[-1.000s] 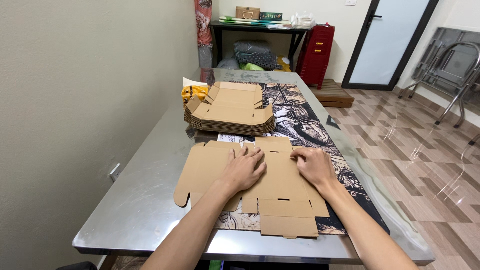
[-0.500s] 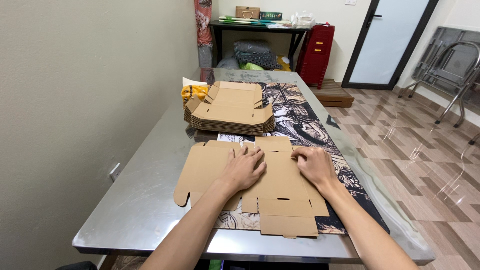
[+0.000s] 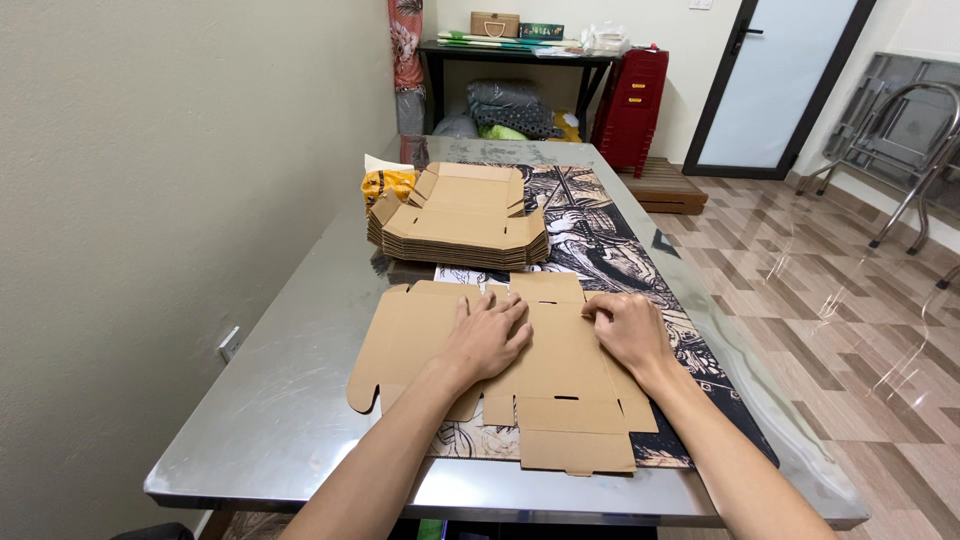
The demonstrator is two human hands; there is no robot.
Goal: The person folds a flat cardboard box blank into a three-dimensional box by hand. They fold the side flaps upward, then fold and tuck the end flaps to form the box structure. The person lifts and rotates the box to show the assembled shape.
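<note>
Flat cardboard box blank (image 3: 500, 375): lies unfolded at the near end of your steel tabletop (image 3: 290, 400), partly over a black-and-white printed mat (image 3: 620, 260). Your left hand (image 3: 488, 335) presses on it palm down, fingers spread, gripping nothing. Your right hand (image 3: 628, 328) rests on its right part, fingers curled at a fold. Stack of like blanks (image 3: 460, 215): farther along the tabletop, a yellow packet (image 3: 385, 185) beside it.

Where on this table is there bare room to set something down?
Bare steel table left of the flat carton, toward the wall; also the far end behind the carton stack. The middle is crowded: both hands, left and right, press the carton.
</note>
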